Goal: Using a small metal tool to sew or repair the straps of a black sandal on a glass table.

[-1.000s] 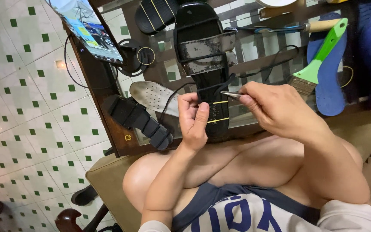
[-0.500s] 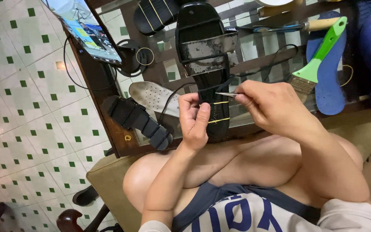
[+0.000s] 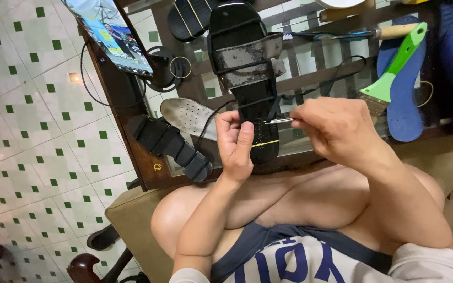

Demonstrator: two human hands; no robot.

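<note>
Black sandal point(image 3: 247, 78) stands heel-down at the bench point(image 3: 132, 131) edge, above the person's knees. Left hand point(image 3: 235, 144) clasps its heel end, thumb up; right hand point(image 3: 334, 128) pinches a thin metal needle point(image 3: 278, 121) against the sole beside black cord point(image 3: 221, 107).

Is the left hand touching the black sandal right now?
Touching. The head view shows the left hand with its thumb pressed against the heel end of the black sandal.

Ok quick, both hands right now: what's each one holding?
Left hand: closed on the heel end of the black sandal.
Right hand: pinching a thin metal tool against the sandal.
</note>
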